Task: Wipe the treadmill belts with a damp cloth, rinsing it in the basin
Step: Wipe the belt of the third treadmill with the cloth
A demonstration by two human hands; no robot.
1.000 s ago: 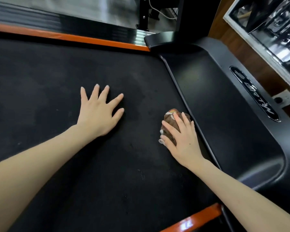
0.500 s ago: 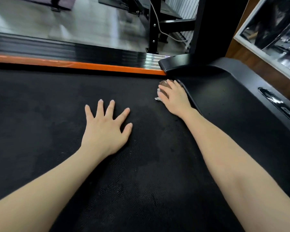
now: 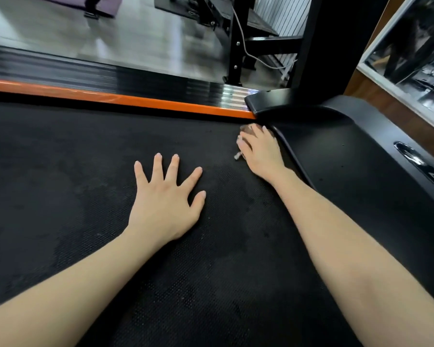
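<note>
The black treadmill belt fills most of the view, with darker damp patches near the middle. My left hand lies flat on the belt, fingers spread. My right hand reaches to the belt's far right corner and covers a bunched brown cloth, its fingers curved over the wad. Only the cloth's top edge and a pale scrap by my thumb show. The basin is not in view.
An orange side rail borders the belt's far edge. The glossy black motor cover lies to the right, with the treadmill upright behind. A black equipment frame with a cable stands on the grey floor.
My right hand slid the cloth forward along the belt's right edge up to the far corner by the orange rail. My left hand stayed flat on the belt.
</note>
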